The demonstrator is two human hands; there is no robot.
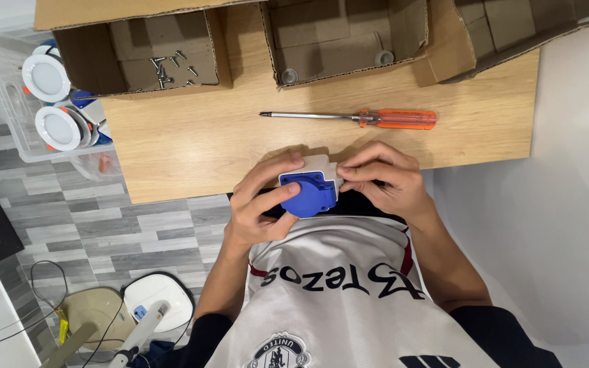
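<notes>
Socket housing, a grey box with a blue hinged cap, sits between your two hands at the near edge of the desk, close to your chest, likely so you can look straight down on it. Working from the largest thing down: the wooden desk carries three open cardboard boxes along its far side. The box at 11 o'clock holds a scatter of loose screws, the middle box at 12 o'clock has two small round washers in its corners, and the box at 1 o'clock looks bare as far as you can see. Sorting the small parts into boxes seems to keep them from rolling off. A clear plastic bin at 10 o'clock, off the desk edge, holds round white ceiling lights.

Just beyond your hands, at 12 o'clock, lies a screwdriver with an orange handle, tip pointing to 9 o'clock, handle nearer your right side.

Your left hand wraps the housing, thumb pressed across the blue cap. Your right hand has its fingers curled together and pinching the grey side of the housing, steadying it from 3 o'clock.
</notes>
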